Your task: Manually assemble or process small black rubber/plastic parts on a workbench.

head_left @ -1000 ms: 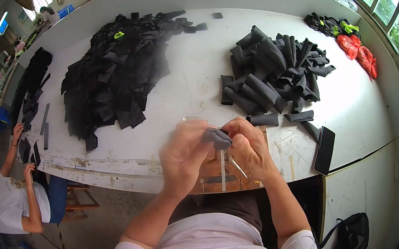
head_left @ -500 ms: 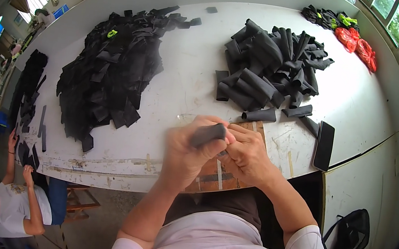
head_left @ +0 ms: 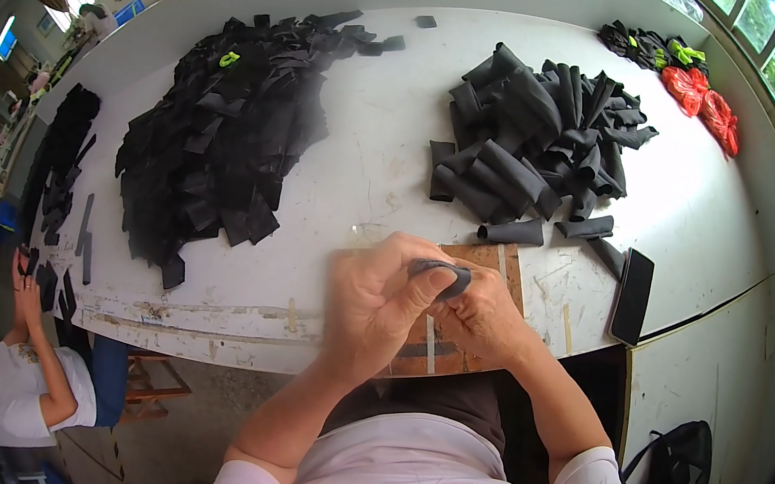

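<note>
My left hand point(head_left: 378, 301) and my right hand point(head_left: 478, 311) are together above a brown board point(head_left: 474, 253) at the white table's point(head_left: 359, 160) near edge. Both pinch one small dark rolled fabric piece point(head_left: 439, 272) between thumbs and fingers. A heap of rolled black pieces point(head_left: 539, 135) lies just beyond my right hand. A bigger heap of flat black strips point(head_left: 226, 133) lies beyond my left hand.
A black phone point(head_left: 633, 296) lies flat to the right of the board. Red and black items point(head_left: 701, 92) sit at the far right corner. A person in a white top point(head_left: 17, 379) sits low at the left, beside more black strips point(head_left: 62, 150). A black bag point(head_left: 676, 466) hangs at lower right.
My hands have stayed together over the board while turning the dark piece; it now sits lower, pinched between both thumbs. The view has shifted slightly.
</note>
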Tool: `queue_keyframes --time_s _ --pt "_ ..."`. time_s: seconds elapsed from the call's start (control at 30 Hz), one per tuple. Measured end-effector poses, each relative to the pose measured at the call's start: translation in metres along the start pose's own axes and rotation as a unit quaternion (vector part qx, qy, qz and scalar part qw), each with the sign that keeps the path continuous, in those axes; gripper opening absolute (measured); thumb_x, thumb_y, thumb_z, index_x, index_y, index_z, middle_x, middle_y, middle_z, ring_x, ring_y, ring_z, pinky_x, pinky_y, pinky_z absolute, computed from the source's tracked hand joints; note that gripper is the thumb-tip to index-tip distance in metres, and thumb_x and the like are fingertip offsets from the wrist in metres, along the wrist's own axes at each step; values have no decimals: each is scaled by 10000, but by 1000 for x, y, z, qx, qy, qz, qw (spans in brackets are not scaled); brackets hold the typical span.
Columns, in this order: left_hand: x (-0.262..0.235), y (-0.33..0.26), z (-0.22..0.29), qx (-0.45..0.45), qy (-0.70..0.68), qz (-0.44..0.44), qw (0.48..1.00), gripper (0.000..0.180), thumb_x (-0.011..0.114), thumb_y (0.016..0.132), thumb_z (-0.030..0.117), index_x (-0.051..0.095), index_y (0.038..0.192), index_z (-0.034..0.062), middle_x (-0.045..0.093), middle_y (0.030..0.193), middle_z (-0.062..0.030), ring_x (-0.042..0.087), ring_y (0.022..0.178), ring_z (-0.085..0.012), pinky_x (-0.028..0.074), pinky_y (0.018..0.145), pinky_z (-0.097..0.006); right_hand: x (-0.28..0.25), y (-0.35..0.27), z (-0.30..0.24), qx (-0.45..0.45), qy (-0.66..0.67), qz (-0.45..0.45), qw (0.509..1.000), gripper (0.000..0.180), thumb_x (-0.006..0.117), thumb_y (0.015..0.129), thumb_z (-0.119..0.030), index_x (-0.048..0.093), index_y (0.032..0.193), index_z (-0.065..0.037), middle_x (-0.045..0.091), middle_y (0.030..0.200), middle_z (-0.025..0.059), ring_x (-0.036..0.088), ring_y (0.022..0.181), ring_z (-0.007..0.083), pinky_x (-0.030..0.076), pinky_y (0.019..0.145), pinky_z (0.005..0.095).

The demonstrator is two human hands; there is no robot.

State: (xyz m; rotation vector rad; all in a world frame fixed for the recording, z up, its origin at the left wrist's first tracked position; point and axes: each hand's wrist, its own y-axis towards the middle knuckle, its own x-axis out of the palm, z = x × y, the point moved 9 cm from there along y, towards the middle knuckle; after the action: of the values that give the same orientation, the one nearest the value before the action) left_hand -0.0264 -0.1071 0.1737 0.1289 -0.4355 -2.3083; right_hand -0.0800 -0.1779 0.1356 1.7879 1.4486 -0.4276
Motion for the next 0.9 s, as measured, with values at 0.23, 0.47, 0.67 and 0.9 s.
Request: queue_keyframes --time_s 0.23,0.47,0.67,0.9 --pt "1 -1 -18 -35 119 -68 990 247 618 805 202 580 785 -41 584 735 -34 493 636 -66 413 591 -185 18 -7 13 0 46 35 998 193 652 647 -197 555 719 -47 560 661 93 558 630 268 452 556 348" --pt "-9 -13 -12 -38 -162 78 983 147 596 813 170 595 856 30 606 812 -81 546 739 -174 444 710 -298 0 0 2 7 -18 29 999 199 629 704 -219 535 682 -45 560 651 96 554 619 265 442 552 358" --pt "-26 -18 -35 -57 -370 79 924 168 583 815 211 598 876 55 573 883 -92 501 898 -240 390 834 -375 -3 7 -15 -22 -86 -4 996 307 671 663 -309 504 628 -54 539 607 84 553 612 250 433 541 348" --pt "-23 -13 -32 -50 -282 61 956 174 571 823 202 592 866 34 595 859 -115 522 865 -256 389 841 -393 15 -3 3 -25 -55 4 998 289 680 643 -296 516 635 -59 552 616 81 558 595 245 434 530 342"
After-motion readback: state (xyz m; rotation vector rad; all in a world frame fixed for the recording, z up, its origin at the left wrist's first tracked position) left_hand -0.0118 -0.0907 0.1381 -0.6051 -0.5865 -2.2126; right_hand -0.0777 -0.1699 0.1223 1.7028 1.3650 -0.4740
